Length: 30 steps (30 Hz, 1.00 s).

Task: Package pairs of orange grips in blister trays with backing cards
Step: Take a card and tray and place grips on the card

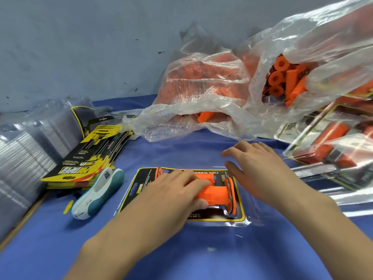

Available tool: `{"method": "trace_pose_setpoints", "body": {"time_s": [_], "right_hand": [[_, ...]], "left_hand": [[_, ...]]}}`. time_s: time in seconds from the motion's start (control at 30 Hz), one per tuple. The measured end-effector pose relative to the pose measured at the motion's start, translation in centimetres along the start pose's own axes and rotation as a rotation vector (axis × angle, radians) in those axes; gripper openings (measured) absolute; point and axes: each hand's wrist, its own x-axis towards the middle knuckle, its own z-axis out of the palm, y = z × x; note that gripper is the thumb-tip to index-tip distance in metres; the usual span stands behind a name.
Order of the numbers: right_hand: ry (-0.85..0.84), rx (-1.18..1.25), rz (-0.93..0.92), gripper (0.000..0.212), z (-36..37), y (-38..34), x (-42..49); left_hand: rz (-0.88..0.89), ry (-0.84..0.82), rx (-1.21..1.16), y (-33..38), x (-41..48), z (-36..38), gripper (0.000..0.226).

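Your left hand (177,190) lies on the pack (181,196), which rests flat on the blue cloth (181,255) right in front of you. The fingers are bent over the near grip (216,194) and the thumb comes against it from the near side, so this hand holds the grip inside the clear tray (250,217). The second grip (205,176) lies just behind the first one, both with the flanges toward the right end of the pack. Under them you see the card (139,184), black with a yellow border.

Your right hand (260,170) is at the right end of the pack. Its fingers are straight and spread and hold nothing. Whether they touch the tray edge or are just above it, I cannot tell.

To the left of the pack, near it, lies a white and teal stapler (99,193). Further left is a pile of cards (88,156), and beyond that a stack of empty trays (26,146).

Behind the pack stand two plastic bags (201,85) full of loose orange grips. To the right of the pack is a heap of finished packs (331,146), a little blurred.
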Motion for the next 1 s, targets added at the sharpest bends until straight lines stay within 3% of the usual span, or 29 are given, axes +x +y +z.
{"method": "trace_pose_setpoints", "body": {"time_s": [0.07, 0.2, 0.47, 0.6, 0.77, 1.0], "right_hand": [[-0.035, -0.001, 0.012, 0.039, 0.2, 0.1, 0.0], [-0.089, -0.002, 0.032, 0.040, 0.6, 0.2, 0.1], [-0.072, 0.038, 0.029, 0.038, 1.1, 0.4, 0.2], [-0.050, 0.057, 0.032, 0.032, 1.2, 0.4, 0.1], [-0.019, 0.022, 0.032, 0.025, 1.2, 0.4, 0.0], [-0.012, 0.003, 0.018, 0.029, 1.2, 0.3, 0.0]], "left_hand": [[0.015, 0.012, 0.034, 0.2, -0.1, 0.3, 0.036], [0.022, -0.005, -0.014, 0.3, -0.1, 1.0, 0.047], [-0.010, 0.021, -0.062, -0.7, -0.8, 1.8, 0.046], [0.019, 0.152, -0.060, 0.1, -0.8, 1.6, 0.032], [0.188, 0.356, -0.025, 2.3, -1.1, 2.6, 0.020], [0.189, 0.295, 0.083, 4.2, -0.7, 4.7, 0.032]]}}
